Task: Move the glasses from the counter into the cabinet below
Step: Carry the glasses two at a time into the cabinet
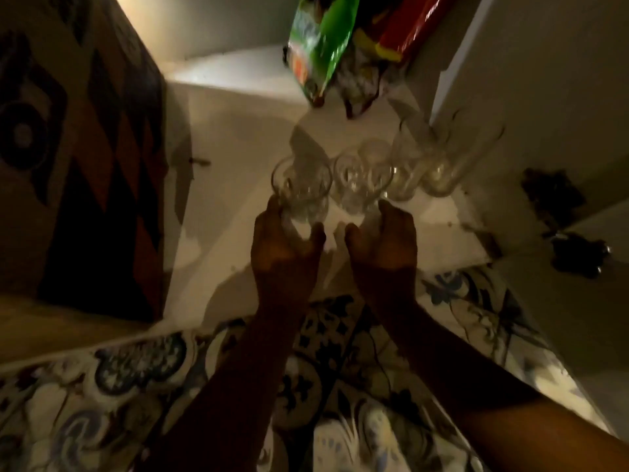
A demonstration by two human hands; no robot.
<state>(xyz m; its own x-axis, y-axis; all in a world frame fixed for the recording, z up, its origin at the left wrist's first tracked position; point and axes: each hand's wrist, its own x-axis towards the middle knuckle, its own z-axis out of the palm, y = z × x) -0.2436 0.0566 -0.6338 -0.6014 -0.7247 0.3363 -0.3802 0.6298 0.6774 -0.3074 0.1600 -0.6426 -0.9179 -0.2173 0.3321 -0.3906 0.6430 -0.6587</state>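
I look down into a dim white cabinet shelf (238, 137). My left hand (286, 240) grips a clear glass (301, 185) near the shelf's front, fingers and thumb curled round its lower part. My right hand (383, 233) grips a second clear glass (362, 180) just to the right of the first. Behind and to the right stand several more clear glasses (418, 165), close together along the right wall. The picture is blurred and dark.
A green packet (320, 42) and a red packet (412, 25) hang at the back right. A patterned brown box (81, 148) fills the left side. The open cabinet door (544, 97) with its dark hinges (551, 192) stands at right. Patterned floor tiles (136, 386) lie below.
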